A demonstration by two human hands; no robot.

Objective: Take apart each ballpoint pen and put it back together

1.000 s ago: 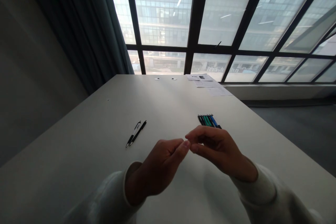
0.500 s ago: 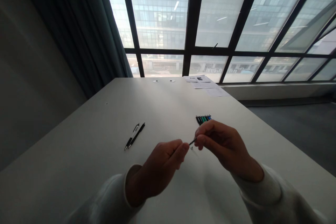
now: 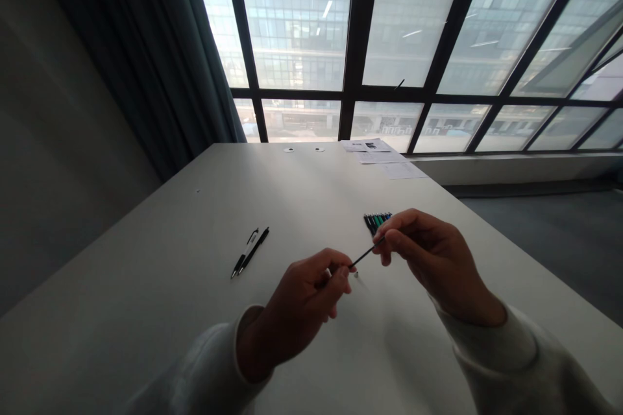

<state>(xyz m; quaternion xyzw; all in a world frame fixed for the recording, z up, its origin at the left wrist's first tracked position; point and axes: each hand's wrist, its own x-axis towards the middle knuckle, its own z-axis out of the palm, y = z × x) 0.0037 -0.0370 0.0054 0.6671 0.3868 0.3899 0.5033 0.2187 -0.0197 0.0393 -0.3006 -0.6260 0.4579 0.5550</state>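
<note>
Rod (image 3: 366,254), thin and dark, slants between my hands above the white table (image 3: 302,201), right end higher in view. My left hand (image 3: 304,311): thumb and forefinger pinched on the rod's left end; whether anything else sits inside that palm, I cannot tell. My right hand (image 3: 433,259): thumb and fingertips gripping the rod's right end, other fingers loosely curled. Pale sleeves (image 3: 207,363) on both my arms, nearer me than the rod. Small bit (image 3: 356,274) on the table, just below the rod's left end in my view; too small to identify. Left of the rod, well apart: white-and-black pen (image 3: 246,252) and black pen (image 3: 254,250), side by side, tips toward me. Just beyond the rod: row of pens (image 3: 376,220), black, green and blue, partly covered by my right hand. Far beyond the rod: printed papers (image 3: 374,157); also two white discs (image 3: 287,150), farther left. Behind everything, window (image 3: 296,26); dark curtain (image 3: 195,45) far left of the rod.
</note>
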